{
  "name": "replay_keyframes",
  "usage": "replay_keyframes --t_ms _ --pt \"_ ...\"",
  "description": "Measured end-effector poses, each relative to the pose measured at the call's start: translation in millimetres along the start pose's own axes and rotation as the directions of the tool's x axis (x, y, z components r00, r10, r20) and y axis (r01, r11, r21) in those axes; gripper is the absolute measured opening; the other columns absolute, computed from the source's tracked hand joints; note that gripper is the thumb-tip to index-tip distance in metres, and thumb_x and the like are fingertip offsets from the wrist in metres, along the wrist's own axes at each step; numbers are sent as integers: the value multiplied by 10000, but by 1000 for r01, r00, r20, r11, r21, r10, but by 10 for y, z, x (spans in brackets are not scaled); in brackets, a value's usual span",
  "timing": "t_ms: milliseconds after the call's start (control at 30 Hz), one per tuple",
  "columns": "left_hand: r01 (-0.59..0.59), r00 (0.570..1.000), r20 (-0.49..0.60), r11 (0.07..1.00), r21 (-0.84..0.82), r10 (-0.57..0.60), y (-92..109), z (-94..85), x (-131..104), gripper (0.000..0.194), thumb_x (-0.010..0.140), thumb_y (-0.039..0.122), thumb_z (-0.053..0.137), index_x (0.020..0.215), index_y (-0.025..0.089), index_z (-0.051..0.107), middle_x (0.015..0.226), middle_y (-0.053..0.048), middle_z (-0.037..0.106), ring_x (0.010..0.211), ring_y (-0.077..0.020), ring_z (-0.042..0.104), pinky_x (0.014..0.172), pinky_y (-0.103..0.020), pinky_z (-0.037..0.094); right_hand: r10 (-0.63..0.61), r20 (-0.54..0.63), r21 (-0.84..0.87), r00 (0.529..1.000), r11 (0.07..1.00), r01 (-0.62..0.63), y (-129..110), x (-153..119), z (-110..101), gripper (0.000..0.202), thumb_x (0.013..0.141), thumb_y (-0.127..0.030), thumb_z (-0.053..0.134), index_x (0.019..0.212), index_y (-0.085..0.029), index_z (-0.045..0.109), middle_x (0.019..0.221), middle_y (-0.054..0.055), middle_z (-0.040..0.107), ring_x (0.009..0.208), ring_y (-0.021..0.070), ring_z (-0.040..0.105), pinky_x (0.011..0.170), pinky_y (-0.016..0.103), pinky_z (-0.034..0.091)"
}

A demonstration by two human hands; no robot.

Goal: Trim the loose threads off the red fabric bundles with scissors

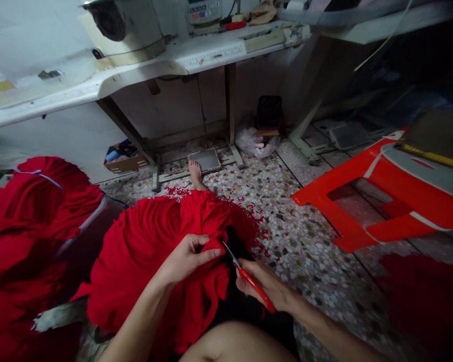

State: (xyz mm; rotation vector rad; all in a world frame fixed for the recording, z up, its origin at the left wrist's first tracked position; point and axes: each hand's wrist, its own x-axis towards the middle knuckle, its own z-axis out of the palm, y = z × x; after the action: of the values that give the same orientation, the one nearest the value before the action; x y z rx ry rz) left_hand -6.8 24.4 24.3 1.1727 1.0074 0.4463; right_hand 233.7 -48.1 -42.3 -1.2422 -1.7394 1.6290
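Observation:
My left hand [186,259] pinches an edge of red fabric [136,251], thumb pointing right toward the scissors. The fabric is a big heap of stacked layers over my lap, spilling to the left. In my right hand [262,281] is a pair of scissors [254,289] with red handles, its metal blades pointing up and left to the fabric edge beside my left fingertips. How far the blades are apart I cannot tell. Small red scraps [249,221] lie on the floor just beyond the heap.
More bundled red cloth [41,211] is piled at the left. An orange plastic stool [392,201] stands at the right. Ahead is a sewing machine table [207,58] with a foot pedal [204,160] beneath, beside a cardboard box [126,162] and a plastic bag [256,143].

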Motion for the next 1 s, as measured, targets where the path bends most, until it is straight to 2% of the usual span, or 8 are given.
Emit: replay_keyframes --t_ms 167,367,667,733,800,867,933,1000 --pt "-46 991 130 989 142 27 12 41 13 379 898 482 748 942 111 809 772 -33 679 705 -158 549 696 -266 443 -4 9 -16 1000 1000 4 -46 25 -5 252 931 -391 690 824 -189 583 663 -61 546 605 117 457 547 218 317" --pt "-68 981 192 979 193 30 13 39 6 365 937 464 703 1018 126 815 874 -72 741 795 -197 615 765 -282 474 38 -66 29 997 999 -36 -6 55 64 393 837 -491 810 733 -165 618 639 -64 520 621 111 413 523 203 283" --pt "-122 976 205 965 230 75 30 11 -60 355 943 464 693 857 136 798 755 -40 666 673 -151 552 643 -248 435 180 -175 207 968 968 -143 169 1 264 516 722 -601 872 652 -192 566 541 -59 519 511 109 436 464 212 310" --pt "-135 939 341 958 253 42 67 -42 -144 324 920 457 726 858 153 819 767 -58 694 695 -167 598 670 -257 466 231 -154 299 961 938 -177 258 -8 279 522 764 -643 820 686 -210 539 502 -70 499 448 108 436 426 214 302" --pt "-107 858 512 961 255 -40 83 -119 -257 286 892 447 761 912 174 844 820 -90 746 749 -197 665 722 -273 507 275 -150 336 950 918 -212 352 1 258 534 793 -686 765 705 -221 516 470 -80 480 407 106 431 407 214 292" --pt "-10 806 575 969 247 -138 72 -208 -367 294 876 457 775 957 183 849 834 -105 769 713 -203 688 688 -279 527 301 -173 330 938 915 -233 430 33 207 544 793 -708 745 711 -227 505 453 -83 481 391 106 436 407 214 302" --pt "101 866 463 972 211 -191 46 -301 -432 332 867 485 777 963 172 833 765 -88 749 601 -178 659 593 -268 512 315 -199 314 928 917 -244 475 83 146 546 781 -710 752 708 -233 497 445 -83 487 387 111 451 414 218 320" --pt "124 966 208 981 148 -153 16 -389 -416 368 883 513 750 937 152 798 679 -52 699 524 -146 602 542 -247 473 321 -220 310 921 918 -246 479 143 96 546 772 -708 762 704 -236 496 444 -82 493 390 118 465 418 223 336"
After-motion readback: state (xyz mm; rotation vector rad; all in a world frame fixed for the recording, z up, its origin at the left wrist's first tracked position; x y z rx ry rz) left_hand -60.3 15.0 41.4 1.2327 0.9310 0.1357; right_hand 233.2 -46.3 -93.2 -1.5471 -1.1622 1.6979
